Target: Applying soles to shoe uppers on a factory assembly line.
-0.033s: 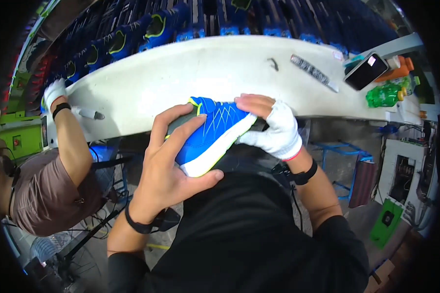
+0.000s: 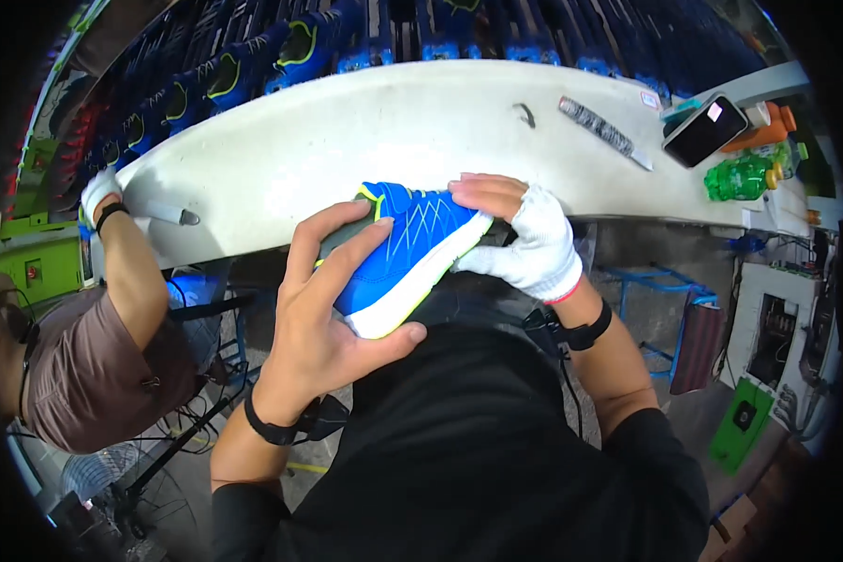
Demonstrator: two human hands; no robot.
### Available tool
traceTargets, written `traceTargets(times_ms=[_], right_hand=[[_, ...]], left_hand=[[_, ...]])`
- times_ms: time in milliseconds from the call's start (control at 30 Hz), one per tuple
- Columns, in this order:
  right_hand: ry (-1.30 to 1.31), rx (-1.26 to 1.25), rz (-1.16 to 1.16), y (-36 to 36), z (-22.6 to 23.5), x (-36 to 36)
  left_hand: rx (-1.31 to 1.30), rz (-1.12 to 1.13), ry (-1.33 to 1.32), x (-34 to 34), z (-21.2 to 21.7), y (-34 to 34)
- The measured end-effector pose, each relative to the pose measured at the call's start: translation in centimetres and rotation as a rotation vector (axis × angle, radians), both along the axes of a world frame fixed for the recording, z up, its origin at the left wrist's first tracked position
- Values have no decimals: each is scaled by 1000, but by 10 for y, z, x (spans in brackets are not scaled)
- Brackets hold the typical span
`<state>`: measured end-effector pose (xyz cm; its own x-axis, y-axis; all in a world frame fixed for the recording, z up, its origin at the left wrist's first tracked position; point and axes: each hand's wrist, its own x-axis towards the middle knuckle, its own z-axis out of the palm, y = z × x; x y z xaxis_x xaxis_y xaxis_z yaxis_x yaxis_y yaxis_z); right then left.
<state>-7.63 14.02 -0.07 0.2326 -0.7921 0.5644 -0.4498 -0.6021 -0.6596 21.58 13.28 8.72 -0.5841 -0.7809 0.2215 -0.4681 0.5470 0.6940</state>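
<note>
While the blue mesh sports shoe with white sole and yellow-green trim (image 2: 398,258) is held at the near edge of the long white curved workbench (image 2: 365,131), it is gripped at the heel by the bare left hand (image 2: 323,314) and pinched at the toe by the right hand in a white fingerless glove (image 2: 525,234). An inspection or finishing step appears to be in hand. A steady hold would be called for while the shoe is turned.

Bare left hand (image 2: 323,318) curled with fingers (image 2: 332,245) spread; gloved right hand (image 2: 525,239) clasping.
</note>
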Motion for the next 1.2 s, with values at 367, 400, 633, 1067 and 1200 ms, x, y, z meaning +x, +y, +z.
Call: traceTargets(times_ms=[367, 400, 633, 1067, 1200], right_hand=[[89, 210, -130, 37, 23, -32], [64, 185, -157, 47, 36, -36], [-605, 367, -334, 105, 38, -39], [-762, 209, -584, 88, 26, -60], [-610, -156, -751, 82, 16, -114]], left_hand=[[44, -203, 26, -49, 29, -33], [127, -186, 149, -60, 26, -44], [-17, 78, 22, -226, -118, -305], [408, 99, 226, -173, -97, -319], [585, 67, 252, -73, -89, -193]])
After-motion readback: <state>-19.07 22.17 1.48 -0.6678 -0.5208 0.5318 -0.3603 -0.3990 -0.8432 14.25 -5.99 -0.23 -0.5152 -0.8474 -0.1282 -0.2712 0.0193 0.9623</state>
